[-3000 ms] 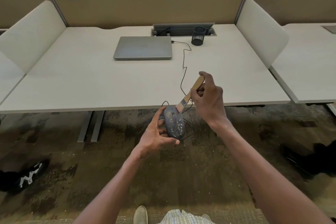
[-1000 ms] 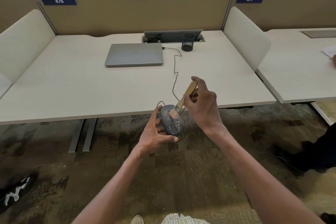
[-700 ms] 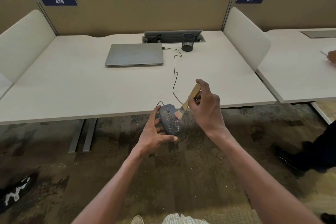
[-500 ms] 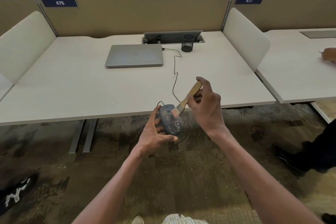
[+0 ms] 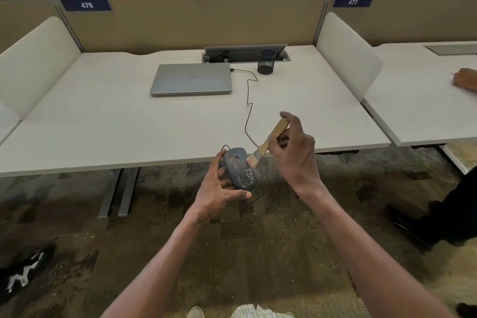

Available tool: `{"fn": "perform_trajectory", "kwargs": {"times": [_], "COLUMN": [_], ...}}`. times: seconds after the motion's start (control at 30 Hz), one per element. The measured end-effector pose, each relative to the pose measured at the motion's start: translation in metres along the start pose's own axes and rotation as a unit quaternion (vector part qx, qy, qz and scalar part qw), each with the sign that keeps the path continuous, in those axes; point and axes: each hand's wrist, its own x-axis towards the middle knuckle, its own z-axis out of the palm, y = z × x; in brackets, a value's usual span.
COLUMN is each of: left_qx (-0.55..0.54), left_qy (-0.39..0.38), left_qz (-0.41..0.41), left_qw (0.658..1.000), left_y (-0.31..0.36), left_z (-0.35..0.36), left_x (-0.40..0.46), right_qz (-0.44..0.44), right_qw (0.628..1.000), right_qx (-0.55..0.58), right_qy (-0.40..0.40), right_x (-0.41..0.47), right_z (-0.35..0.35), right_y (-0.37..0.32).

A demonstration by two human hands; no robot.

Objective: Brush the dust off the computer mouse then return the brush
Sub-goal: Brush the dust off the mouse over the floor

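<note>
My left hand grips a dark grey computer mouse from below, holding it in the air just in front of the desk's front edge. Pale dust specks cover the mouse's rear half. My right hand holds a small brush by its wooden handle. The brush's pale bristles touch the mouse's right front side. The mouse's black cable runs back across the desk to the laptop.
A shut silver laptop lies on the white desk, with a black mesh pen cup to its right. White side dividers flank the desk. Another person's hand rests on the neighbouring desk at right, their leg below. Dust specks dot the carpet.
The brush has stroked back and forth over the mouse; its bristles now sit at the mouse's right front side. My left hand keeps the mouse steady. The neighbour's hand came further into view.
</note>
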Motion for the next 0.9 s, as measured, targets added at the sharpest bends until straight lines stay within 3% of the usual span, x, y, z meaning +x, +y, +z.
{"fn": "perform_trajectory", "kwargs": {"times": [0.57,0.9], "left_qx": [0.011,0.023], "left_qy": [0.028,0.033], "left_qz": [0.003,0.02], "left_qw": [1.0,0.999], "left_y": [0.007,0.003], "left_z": [-0.003,-0.007], "left_x": [0.007,0.01], "right_qz": [-0.067,-0.022], "right_qw": [0.994,0.998], "right_qx": [0.051,0.053], "right_qy": [-0.069,-0.03], "right_x": [-0.027,-0.016], "right_z": [-0.01,-0.015], "right_y": [0.012,0.023]}}
